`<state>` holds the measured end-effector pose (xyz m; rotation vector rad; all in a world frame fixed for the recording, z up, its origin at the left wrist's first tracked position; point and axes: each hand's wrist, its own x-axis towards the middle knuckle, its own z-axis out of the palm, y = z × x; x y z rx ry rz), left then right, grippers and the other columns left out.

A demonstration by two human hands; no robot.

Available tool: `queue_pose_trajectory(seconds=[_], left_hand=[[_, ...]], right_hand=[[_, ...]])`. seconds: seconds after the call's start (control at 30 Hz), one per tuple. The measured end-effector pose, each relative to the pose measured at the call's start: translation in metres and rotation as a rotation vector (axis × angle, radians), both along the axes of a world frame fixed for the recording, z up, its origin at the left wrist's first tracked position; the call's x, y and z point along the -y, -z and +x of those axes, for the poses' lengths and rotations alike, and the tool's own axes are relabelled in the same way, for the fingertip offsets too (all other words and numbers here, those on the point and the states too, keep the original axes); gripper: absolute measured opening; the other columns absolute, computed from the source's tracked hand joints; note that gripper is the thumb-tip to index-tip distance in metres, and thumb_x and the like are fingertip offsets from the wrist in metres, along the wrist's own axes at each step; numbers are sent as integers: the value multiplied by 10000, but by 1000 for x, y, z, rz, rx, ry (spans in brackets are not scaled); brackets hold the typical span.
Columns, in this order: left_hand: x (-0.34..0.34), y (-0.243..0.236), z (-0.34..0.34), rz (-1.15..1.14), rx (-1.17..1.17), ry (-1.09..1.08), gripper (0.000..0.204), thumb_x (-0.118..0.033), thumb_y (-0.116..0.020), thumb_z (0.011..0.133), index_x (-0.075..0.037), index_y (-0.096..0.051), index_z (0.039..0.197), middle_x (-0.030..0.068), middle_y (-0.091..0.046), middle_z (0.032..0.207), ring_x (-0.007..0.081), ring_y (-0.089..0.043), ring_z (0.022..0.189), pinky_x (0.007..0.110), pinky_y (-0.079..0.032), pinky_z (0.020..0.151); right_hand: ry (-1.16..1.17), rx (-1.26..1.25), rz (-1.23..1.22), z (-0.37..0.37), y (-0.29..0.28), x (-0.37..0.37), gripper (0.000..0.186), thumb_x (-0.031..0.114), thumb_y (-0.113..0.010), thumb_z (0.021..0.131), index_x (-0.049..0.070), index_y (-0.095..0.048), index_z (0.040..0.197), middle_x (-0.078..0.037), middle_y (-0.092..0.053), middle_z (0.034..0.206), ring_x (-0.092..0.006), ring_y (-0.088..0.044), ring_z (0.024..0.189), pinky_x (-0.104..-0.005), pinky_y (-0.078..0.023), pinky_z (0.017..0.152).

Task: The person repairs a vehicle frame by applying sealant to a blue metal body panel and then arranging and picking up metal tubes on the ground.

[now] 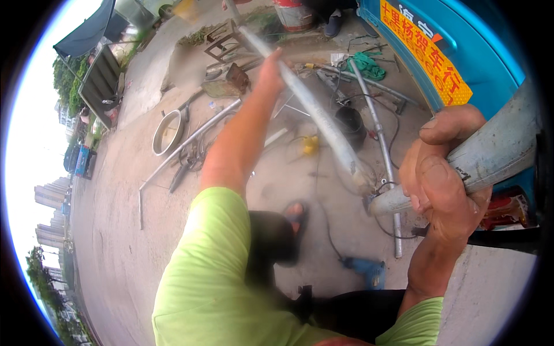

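A long grey metal pipe runs slantwise from the far top toward the middle right. My left hand reaches forward and is closed around its upper part; the hand is slightly blurred. Close to my right side, my right hand grips a thicker grey metal tube, its fingers and thumb wrapped round it. This tube's rounded end sits near the lower end of the long pipe; whether they touch I cannot tell. At the top, part of another person's hand is at the pipe's far end.
A blue power drill lies on the ground before me, its cord running forward. Thin metal pipes, a black bucket, green netting and an oval basin are scattered around. A blue vehicle stands at right. Another person's shoe shows far back.
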<state>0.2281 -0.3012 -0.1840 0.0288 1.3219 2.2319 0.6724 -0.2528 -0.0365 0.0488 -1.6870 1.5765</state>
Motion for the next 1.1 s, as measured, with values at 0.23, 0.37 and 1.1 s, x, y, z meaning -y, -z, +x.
queue_pose_trajectory(seconds=[0.23,0.37,1.1], left_hand=[[107,-95,35,-144,-129,-110,339,-386,-580,995,-90,-487,859,67,-530,665,215,-518,566,372,-480,543],[185,-103,44,-187,-121,-167,318,-371,-583,994,-89,-490,879,69,-541,681,211,-536,578,363,-489,534],[257,114,0,68,202,-54,222,-202,-580,925,-77,-455,1059,111,-541,754,270,-561,661,486,-488,644]], right_hand=[[-86,-61,-159,40,-44,21,330,129,-589,910,-75,-531,1163,7,-483,577,-69,-499,449,-226,-439,484],[-284,-153,-272,41,-46,39,317,143,-633,888,-61,-563,1121,17,-484,576,-64,-496,449,-237,-437,480],[-258,267,9,-39,-50,244,270,130,-708,787,-22,-591,977,-35,-575,722,-60,-514,502,-214,-415,473]])
